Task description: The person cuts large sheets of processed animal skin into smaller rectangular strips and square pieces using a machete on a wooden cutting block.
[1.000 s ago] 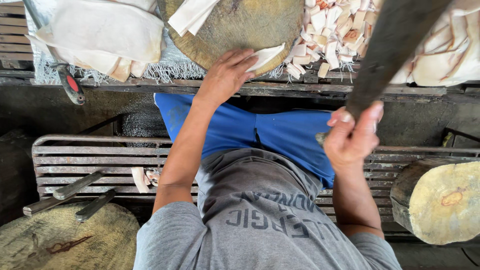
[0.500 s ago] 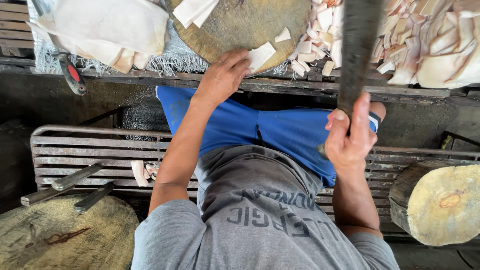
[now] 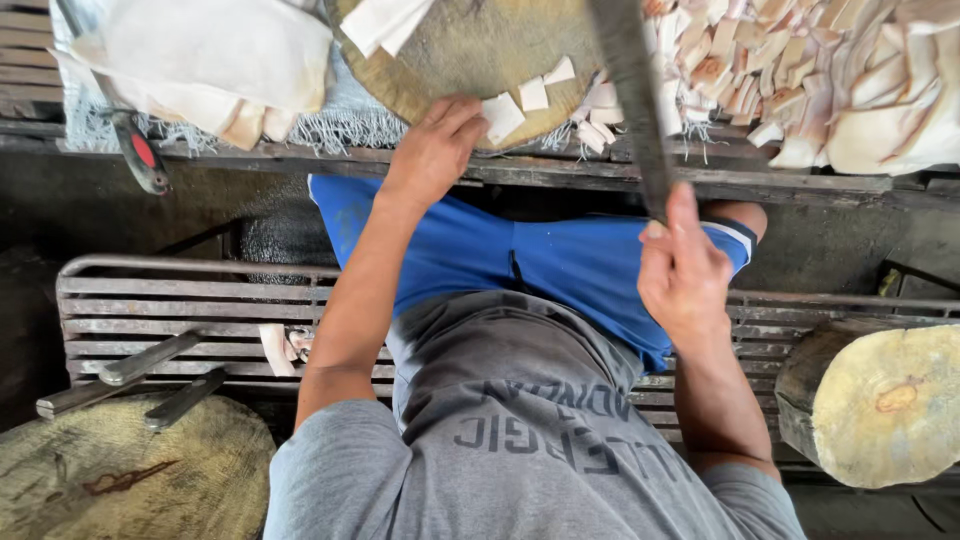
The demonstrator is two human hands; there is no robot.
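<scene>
My right hand [image 3: 682,268] grips the handle of a long dark cleaver [image 3: 626,92], whose blade rises over the round wooden chopping block [image 3: 480,50]. My left hand [image 3: 436,150] rests on the near rim of that block, fingers touching a pale cut piece [image 3: 502,116]. More pale square pieces [image 3: 545,88] lie on the block beside the blade. A large heap of similar cut pieces [image 3: 800,70] lies to the right of the block.
A white sack [image 3: 200,60] sits at the upper left, with a red-handled tool [image 3: 140,155] below it. I sit on a slatted bench [image 3: 150,310]. Two metal tools [image 3: 150,375] rest by another block [image 3: 120,480] at lower left. A log stump [image 3: 880,400] stands at right.
The cleaver has swung from a tilt at the right toward the middle over the block. My right hand moved left with it. My left hand stayed at the block's rim.
</scene>
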